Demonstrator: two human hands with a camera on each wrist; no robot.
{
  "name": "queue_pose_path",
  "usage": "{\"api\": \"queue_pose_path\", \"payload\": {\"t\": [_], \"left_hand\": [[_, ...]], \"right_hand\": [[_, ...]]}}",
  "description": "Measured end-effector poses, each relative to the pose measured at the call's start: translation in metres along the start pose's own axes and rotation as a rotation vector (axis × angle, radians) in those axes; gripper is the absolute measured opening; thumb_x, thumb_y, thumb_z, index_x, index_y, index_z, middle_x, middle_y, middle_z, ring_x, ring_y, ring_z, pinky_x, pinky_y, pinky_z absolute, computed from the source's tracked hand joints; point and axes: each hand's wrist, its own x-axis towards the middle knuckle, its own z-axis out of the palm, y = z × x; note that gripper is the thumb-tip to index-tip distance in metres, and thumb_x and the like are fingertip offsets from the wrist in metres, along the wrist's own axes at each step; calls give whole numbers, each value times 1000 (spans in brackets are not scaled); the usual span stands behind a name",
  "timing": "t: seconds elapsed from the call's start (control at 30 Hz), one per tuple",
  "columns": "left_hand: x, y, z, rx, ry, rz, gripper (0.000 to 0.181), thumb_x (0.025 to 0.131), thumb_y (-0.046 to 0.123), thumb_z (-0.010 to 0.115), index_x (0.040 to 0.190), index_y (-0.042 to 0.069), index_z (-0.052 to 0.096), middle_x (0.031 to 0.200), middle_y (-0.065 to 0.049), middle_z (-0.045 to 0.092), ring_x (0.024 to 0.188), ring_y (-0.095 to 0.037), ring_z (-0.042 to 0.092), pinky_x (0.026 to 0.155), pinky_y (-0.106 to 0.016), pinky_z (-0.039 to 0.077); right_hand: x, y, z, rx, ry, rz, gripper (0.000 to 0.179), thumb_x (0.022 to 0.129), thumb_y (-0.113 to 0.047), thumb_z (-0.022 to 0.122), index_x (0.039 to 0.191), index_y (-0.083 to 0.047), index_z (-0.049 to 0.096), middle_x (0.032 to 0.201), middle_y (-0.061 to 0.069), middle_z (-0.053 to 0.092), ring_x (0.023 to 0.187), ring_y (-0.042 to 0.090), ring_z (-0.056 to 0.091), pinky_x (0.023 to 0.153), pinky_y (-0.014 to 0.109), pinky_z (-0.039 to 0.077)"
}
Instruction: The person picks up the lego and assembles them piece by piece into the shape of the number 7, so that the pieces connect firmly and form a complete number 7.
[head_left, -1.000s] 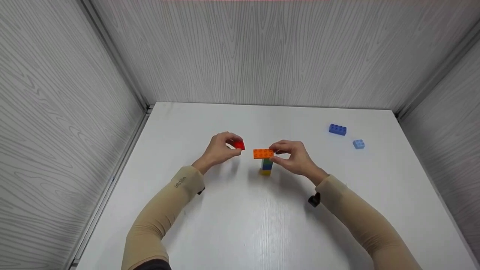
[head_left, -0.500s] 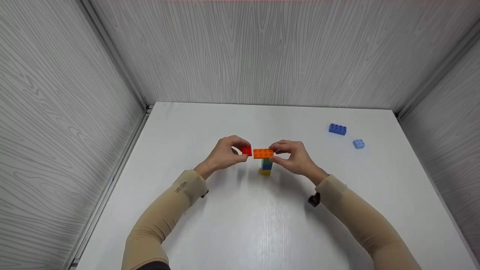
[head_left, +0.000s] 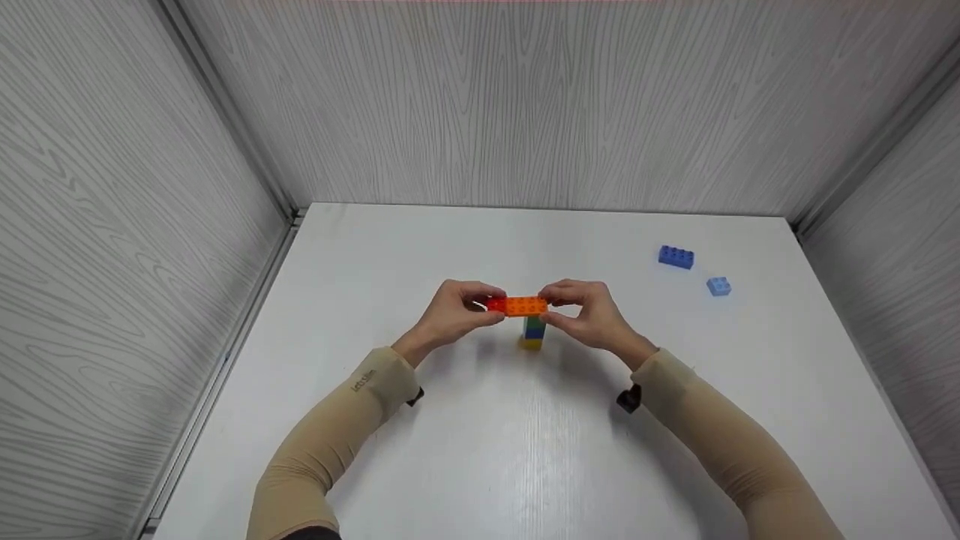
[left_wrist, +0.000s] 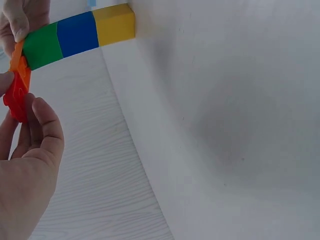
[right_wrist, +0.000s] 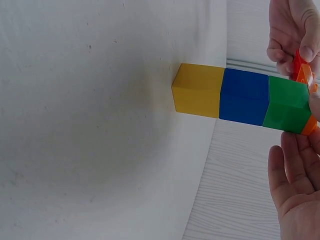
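A tower of single bricks stands upright on the table: yellow brick (right_wrist: 197,91) at the bottom, blue brick (right_wrist: 244,97) in the middle, green brick (right_wrist: 286,104) above. Across its top lies a longer flat orange brick (head_left: 526,306) with studs up, its left part jutting past the tower. My right hand (head_left: 589,315) pinches the orange brick's right end between thumb and fingers. My left hand (head_left: 456,311) pinches a small red brick (head_left: 496,304), held off the table right at the orange brick's left end. The left fingers partly cover the red brick.
A dark blue brick (head_left: 676,257) and a smaller light blue brick (head_left: 718,286) lie on the white table (head_left: 480,450) at the far right. Grey wood-grain panels (head_left: 480,105) wall in the back and both sides.
My left hand has moved right and slightly toward me, bringing the red brick from a gap away up to the orange brick's left end. The right hand has stayed put on the orange brick.
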Motion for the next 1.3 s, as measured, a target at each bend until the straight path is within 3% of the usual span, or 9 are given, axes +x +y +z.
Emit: {"api": "queue_pose_path", "payload": {"t": [0.1,0.57,0.77,1.07,1.3], "left_hand": [[-1,0,3,-12,18,-12,34,99,19,89,132,13,84,125,-9,85,106,-22,75,95,-25,66],[-1,-6,18,-116,106,7,36,98,15,89,133,12,84,129,-11,84,103,-20,77,96,-24,67],[1,-7,19,-122,114,18,34,97,14,90,129,6,84,125,-14,84,100,-19,76,92,-22,66],[2,-8,20,-109,121,-6,30,97,15,90,127,12,86,126,-11,83,101,-22,75,94,-23,66],[2,-8,21,-100,115,-10,33,98,16,89,130,9,84,127,-11,83,103,-22,74,95,-24,66]], "right_hand": [[0,0,0,-1,3,-2,29,99,-19,89,126,-11,86,124,9,85,112,31,80,106,54,66],[-1,0,0,-4,16,-6,29,99,-19,89,126,-11,86,123,10,85,111,30,80,106,53,67],[-1,1,1,-1,23,-14,28,99,-18,88,126,-11,86,123,9,85,111,29,80,105,51,67],[0,0,0,61,0,50,31,99,-14,88,129,-11,84,126,11,83,116,32,79,109,58,65],[-4,-3,-2,76,-14,82,39,99,-13,87,138,-10,80,133,12,82,122,34,78,112,57,63]]}}
